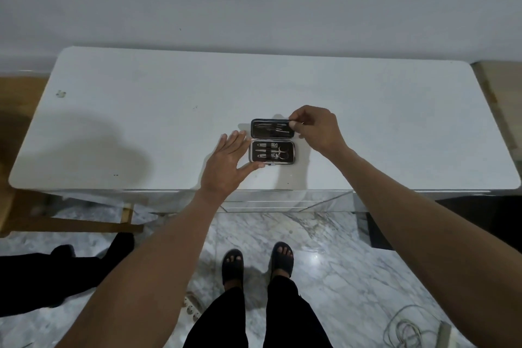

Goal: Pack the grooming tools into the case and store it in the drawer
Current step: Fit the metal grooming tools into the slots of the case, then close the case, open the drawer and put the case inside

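From the head camera, the black case [272, 141] lies open and flat on the white table [141, 121], near its front edge and about midway along it. Both halves show small metal grooming tools [271, 152] seated inside. The left hand [226, 162] rests just beside the case's left edge, palm down with fingers spread and holding nothing; its thumb tip reaches the near left corner of the lower half. The right hand [315, 128] sits at the far right corner of the upper half, thumb and forefinger pinched together at that edge; whether they grip the rim or a thin tool there cannot be told
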### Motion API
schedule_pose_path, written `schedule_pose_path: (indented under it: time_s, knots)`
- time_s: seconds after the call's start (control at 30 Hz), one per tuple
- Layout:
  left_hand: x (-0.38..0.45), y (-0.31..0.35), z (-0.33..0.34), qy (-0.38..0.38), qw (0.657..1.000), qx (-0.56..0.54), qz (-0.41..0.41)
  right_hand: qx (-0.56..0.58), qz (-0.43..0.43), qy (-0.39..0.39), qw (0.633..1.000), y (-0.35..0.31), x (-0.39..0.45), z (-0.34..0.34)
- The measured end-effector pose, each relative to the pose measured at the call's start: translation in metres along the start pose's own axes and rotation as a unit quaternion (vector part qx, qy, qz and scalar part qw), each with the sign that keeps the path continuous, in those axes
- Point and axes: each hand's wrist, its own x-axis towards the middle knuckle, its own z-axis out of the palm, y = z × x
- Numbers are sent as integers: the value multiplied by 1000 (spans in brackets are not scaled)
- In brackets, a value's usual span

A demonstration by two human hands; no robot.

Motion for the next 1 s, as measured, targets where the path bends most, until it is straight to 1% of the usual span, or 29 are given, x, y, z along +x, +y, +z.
schedule_pose_path:
  time_s: [0.07,0.2,0.3,0.43,0.67,0.87,1.0]
  knots:
    - [0,0,-1,-7,1000,6,5,6,-18,8,1000,-1,-14,0]
    - [1,0,-2,-23,1000,4,6,-29,-36,23,999,4,-37,5]
    - [0,-1,-2,-28,1000,4,7,-75,-47,15,996,15,-51,14]
    - [-2,-2,-3,-35,999,-6,10,-148,-84,13,985,29,-67,30]
    - [-2,-4,3,-19,997,44,54,-186,-85,53,977,29,-68,41]
    - [-1,-9,11,31,995,67,69,-247,-75,54,965,37,-67,50]
    - [-1,-10,12,39,993,73,83,-256,-98,74,959,38,-72,56]
